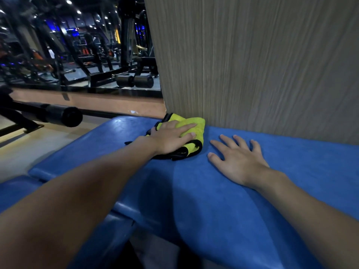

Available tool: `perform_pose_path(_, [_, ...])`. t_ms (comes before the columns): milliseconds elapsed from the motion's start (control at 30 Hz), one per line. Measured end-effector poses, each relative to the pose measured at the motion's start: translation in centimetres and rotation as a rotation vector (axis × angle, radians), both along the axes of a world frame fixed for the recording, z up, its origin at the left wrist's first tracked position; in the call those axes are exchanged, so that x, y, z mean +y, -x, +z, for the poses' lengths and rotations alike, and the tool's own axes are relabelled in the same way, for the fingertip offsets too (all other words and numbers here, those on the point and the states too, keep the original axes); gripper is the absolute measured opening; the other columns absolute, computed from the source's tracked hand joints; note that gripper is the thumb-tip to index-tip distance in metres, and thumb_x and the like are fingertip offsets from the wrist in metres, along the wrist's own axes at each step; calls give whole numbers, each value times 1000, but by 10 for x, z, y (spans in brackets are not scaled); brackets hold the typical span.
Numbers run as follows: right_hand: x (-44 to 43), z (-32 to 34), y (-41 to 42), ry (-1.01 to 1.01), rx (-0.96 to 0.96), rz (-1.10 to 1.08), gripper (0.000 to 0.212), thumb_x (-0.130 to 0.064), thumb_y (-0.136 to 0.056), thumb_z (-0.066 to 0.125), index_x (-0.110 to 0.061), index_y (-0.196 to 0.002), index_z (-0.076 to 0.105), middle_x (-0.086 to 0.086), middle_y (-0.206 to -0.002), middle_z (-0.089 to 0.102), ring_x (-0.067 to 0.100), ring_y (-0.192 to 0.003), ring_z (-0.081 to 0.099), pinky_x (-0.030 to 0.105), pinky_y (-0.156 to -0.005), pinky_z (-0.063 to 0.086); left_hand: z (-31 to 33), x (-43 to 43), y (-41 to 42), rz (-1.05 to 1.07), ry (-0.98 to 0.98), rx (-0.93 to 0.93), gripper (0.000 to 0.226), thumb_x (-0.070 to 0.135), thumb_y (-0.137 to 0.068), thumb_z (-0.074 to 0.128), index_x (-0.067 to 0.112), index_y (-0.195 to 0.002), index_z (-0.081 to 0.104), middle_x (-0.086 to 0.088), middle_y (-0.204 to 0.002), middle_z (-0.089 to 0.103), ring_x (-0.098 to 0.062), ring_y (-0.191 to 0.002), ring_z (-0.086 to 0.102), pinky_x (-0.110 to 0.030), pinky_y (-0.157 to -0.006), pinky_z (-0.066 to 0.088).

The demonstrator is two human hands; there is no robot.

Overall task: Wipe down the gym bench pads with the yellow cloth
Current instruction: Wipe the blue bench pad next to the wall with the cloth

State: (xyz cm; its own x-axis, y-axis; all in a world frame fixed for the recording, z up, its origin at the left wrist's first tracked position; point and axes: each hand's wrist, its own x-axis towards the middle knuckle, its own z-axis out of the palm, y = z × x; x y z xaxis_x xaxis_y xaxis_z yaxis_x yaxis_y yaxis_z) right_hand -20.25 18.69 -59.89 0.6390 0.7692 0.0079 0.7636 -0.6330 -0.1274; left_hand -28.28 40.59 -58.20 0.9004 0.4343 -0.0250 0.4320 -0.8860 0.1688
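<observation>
Wood-grain wall panel [262, 65] upper right, mirror [77, 45] upper left, blue bench pad [213, 191] across lower frame, left hand [172, 136] fingers flat, pressing bunched yellow cloth [192, 123] at centre against wall, right hand [239, 160] splayed flat on pad just beside.

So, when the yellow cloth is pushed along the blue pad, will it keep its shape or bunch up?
Probably floppy: the yellow cloth lies folded and crumpled under the left hand, so it may bunch. It looks light and thin. The blue pad looks smooth, so sliding seems easy.
</observation>
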Motion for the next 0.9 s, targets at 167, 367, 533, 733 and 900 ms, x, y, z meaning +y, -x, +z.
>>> perform_pose_path(167, [1, 2, -1, -2, 16, -11, 63, -67, -95, 13, -44, -154, 16, -12, -166, 6, 20, -153, -1, 56, -119, -2, -2, -16, 58, -53, -6, 6, 62, 81, -84, 12, 68, -145, 10, -2, -167, 11, -20, -153, 3, -64, -117, 7])
perform_pose_path(367, [1, 10, 3, 46, 25, -27, 62, -66, -97, 16, -43, -154, 18, -11, -166, 7, 21, -153, 2, 56, -119, 0, -8, -25, 121, -125, -21, -32, 65, 86, -74, 4, 75, -138, 4, 4, -162, 19, -14, -151, 5, -63, -116, 12])
perform_pose_path(533, [16, 28, 1, 43, -33, -15, 55, -61, -98, 28, -39, -148, 34, -11, -160, 28, 19, -149, 19, 63, -115, 5, -11, -30, 149, -130, -43, -28, 64, 82, -76, 5, 74, -139, 4, 7, -162, 16, -10, -150, 4, -59, -118, 11])
perform_pose_path(733, [37, 20, -1, 17, -1, 10, 58, -60, -100, 23, -40, -155, 19, -12, -165, 11, 19, -152, 4, 58, -119, 0, -8, -24, 142, -141, -29, -31, 68, 83, -74, 6, 72, -141, 9, 8, -162, 17, -9, -150, 5, -60, -117, 11])
perform_pose_path(900, [39, 4, -4, 19, 7, 11, 59, -59, -100, 15, -40, -155, 16, -11, -166, 5, 18, -153, -1, 57, -119, -2, -11, -2, 109, -160, -2, -82, 67, 82, -75, 9, 72, -141, 12, 10, -160, 20, -6, -149, 7, -59, -117, 11])
